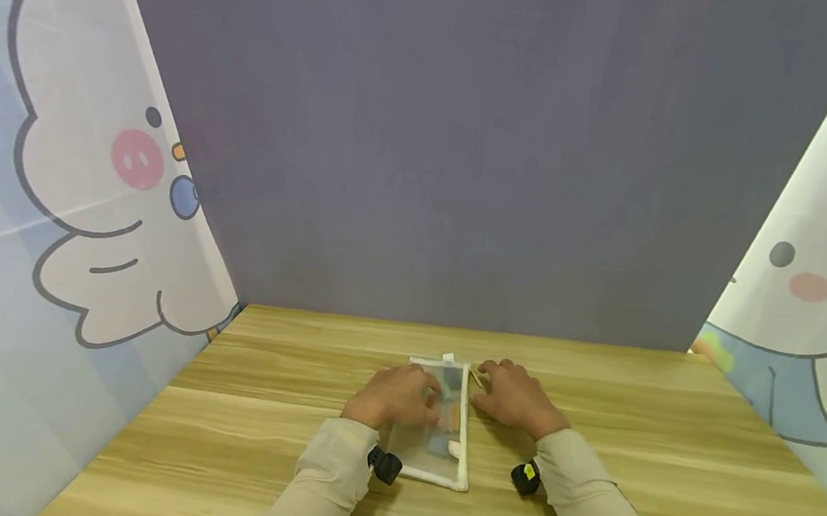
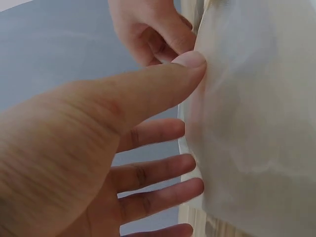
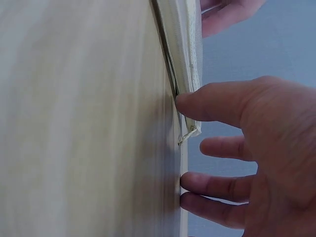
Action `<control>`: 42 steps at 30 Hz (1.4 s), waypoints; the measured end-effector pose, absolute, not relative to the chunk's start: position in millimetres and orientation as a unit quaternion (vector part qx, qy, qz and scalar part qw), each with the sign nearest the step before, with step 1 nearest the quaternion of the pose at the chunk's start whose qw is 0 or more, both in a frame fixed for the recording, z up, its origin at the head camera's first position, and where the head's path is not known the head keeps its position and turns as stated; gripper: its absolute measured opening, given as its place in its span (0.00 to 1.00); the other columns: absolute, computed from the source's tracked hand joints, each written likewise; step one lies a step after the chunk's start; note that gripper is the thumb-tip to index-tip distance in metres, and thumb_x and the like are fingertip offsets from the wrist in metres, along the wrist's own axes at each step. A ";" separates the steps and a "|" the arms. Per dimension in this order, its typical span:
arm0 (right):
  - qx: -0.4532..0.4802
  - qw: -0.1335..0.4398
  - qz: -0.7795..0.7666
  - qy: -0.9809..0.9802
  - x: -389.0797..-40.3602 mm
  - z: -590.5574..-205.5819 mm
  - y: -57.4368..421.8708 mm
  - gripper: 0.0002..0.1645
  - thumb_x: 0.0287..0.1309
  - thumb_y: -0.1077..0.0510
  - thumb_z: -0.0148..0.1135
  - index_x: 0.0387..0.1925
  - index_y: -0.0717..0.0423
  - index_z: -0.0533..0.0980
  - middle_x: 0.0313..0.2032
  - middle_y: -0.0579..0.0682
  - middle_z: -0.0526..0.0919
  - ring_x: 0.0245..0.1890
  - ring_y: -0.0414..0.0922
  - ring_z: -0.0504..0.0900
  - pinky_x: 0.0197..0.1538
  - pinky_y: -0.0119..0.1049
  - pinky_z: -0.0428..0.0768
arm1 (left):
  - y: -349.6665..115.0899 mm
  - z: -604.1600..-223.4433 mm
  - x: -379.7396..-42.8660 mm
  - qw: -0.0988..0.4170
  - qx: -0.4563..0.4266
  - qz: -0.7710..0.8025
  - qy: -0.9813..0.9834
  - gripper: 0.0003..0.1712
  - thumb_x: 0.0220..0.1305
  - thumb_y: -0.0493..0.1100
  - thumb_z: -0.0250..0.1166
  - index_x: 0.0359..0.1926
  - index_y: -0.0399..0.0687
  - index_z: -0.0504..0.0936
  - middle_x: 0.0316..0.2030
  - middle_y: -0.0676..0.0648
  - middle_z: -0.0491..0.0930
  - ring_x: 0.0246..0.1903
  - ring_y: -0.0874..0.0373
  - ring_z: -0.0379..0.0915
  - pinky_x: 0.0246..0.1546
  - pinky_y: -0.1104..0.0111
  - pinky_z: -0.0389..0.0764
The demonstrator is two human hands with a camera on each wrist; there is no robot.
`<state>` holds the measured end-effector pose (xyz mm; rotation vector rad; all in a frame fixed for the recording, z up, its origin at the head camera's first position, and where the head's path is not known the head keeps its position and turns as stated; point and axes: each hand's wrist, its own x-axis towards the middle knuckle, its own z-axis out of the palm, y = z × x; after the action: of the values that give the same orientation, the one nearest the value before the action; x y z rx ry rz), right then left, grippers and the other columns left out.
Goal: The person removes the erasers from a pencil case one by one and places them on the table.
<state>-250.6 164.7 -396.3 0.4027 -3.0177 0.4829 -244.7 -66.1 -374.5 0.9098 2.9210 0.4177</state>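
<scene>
A translucent zip pouch (image 1: 418,456) with pale edging lies flat on the wooden table, and a few blurred items show through it. Over its left half rests my left hand (image 1: 395,397), thumb and fingers apart; the left wrist view shows the fingertips at the pouch's surface (image 2: 256,133), gripping nothing. Just beyond the pouch's right edge is my right hand (image 1: 515,396), its fingers spread. In the right wrist view the thumb lies close by the zipper edge (image 3: 190,54), near a small zipper pull (image 3: 186,137). Whether the thumb touches the edge I cannot tell.
The wood-grain table (image 1: 624,453) stretches out to both sides. A dark grey panel (image 1: 429,146) rises behind it, with cartoon-printed sheets (image 1: 82,208) at left and right. A small white tag (image 1: 448,357) sticks out of the pouch's far end.
</scene>
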 end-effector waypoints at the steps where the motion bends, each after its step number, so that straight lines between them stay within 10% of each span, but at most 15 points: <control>1: 0.130 0.029 0.156 -0.979 -251.2 -395.8 165.0 0.30 0.59 0.49 0.68 0.61 0.57 0.76 0.51 0.60 0.78 0.51 0.62 0.77 0.47 0.64 0.77 | -66.9 -373.7 -245.6 0.029 0.295 0.140 0.945 0.24 0.54 0.59 0.75 0.50 0.56 0.87 0.49 0.56 0.82 0.49 0.58 0.77 0.46 0.62 0.79; 22: 0.164 0.025 0.162 -0.973 -259.2 -394.6 181.2 0.14 0.61 0.49 0.69 0.46 0.50 0.85 0.44 0.49 0.80 0.47 0.53 0.79 0.47 0.59 0.78 | -59.5 -380.2 -245.2 0.038 0.300 0.140 0.943 0.30 0.53 0.58 0.77 0.58 0.63 0.85 0.48 0.59 0.79 0.47 0.63 0.74 0.43 0.64 0.78; 35: 0.183 0.034 0.179 -0.966 -269.1 -393.0 180.1 0.15 0.60 0.52 0.70 0.46 0.54 0.85 0.44 0.50 0.81 0.46 0.53 0.80 0.46 0.53 0.80 | -64.8 -377.0 -253.4 0.047 0.325 0.163 0.930 0.07 0.55 0.54 0.76 0.33 0.63 0.87 0.49 0.64 0.82 0.25 0.65 0.65 0.24 0.70 0.70; 42: 0.178 0.010 0.187 -0.966 -269.7 -388.5 178.8 0.19 0.60 0.52 0.71 0.50 0.56 0.84 0.48 0.53 0.81 0.48 0.55 0.80 0.47 0.54 0.80 | -63.7 -376.4 -252.2 0.052 0.321 0.160 0.932 0.23 0.56 0.54 0.76 0.54 0.60 0.88 0.53 0.63 0.82 0.32 0.66 0.71 0.32 0.70 0.74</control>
<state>-269.7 178.8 -388.5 0.5544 -3.0166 0.5828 -252.2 -63.7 -376.4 0.9757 2.8349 0.4881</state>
